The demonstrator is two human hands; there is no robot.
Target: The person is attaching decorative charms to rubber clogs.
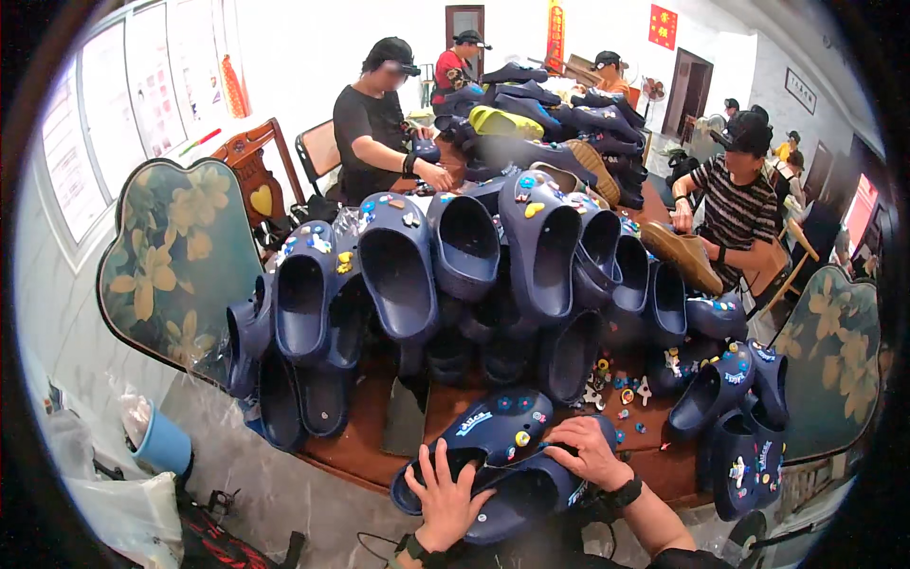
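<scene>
Two navy clogs lie side by side at the table's front edge. The far clog (512, 422) carries small colourful charms and a pale lettered piece on its upper. My left hand (445, 498) rests over the heel ends of the pair, its fingers spread and its thumb stretched out. Bent fingers of my right hand (586, 453) close on the toe part of the near clog (517, 501); whether a charm is between them is hidden. Loose charms (626, 396) lie scattered on the brown tabletop just beyond my right hand.
Decorated navy clogs (398, 270) pile up across the table ahead, with more at the right edge (735, 455). A dark flat panel (405, 417) lies on the table. Floral chair backs (180, 256) flank it. A blue bin (163, 441) stands at left. Several people work around the table.
</scene>
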